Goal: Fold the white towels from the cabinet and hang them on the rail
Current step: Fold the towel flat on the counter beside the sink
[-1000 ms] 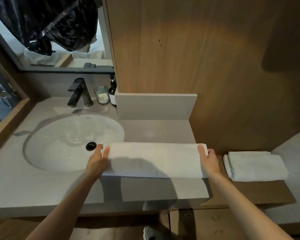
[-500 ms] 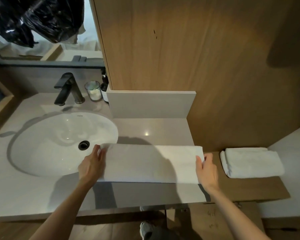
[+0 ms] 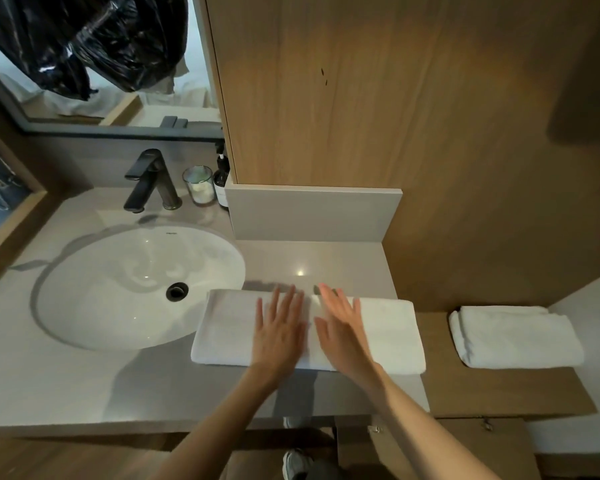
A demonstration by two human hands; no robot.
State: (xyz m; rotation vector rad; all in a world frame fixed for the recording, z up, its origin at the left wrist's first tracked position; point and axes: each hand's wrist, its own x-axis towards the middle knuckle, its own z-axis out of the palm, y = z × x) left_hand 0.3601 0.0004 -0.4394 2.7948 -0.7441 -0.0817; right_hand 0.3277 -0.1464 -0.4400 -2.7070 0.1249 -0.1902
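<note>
A white towel [image 3: 388, 332], folded into a long strip, lies flat on the grey counter [image 3: 84, 386] just right of the sink. My left hand [image 3: 279, 332] and my right hand [image 3: 340, 332] lie side by side on the strip's middle, palms down with fingers straight. A second white towel [image 3: 515, 336], folded into a compact block, sits on the lower wooden shelf [image 3: 499, 393] at the right. No rail is in view.
The round white sink [image 3: 118, 289] fills the counter's left part, with a black tap [image 3: 149, 180], a glass [image 3: 198, 185] and a dark bottle [image 3: 221, 181] behind it. A grey upstand [image 3: 312, 214] and wooden wall panel rise behind the towel. A mirror hangs upper left.
Both hands have left the ends of the towel strip and come together onto its middle, now lying flat. The towel itself stays in place on the counter.
</note>
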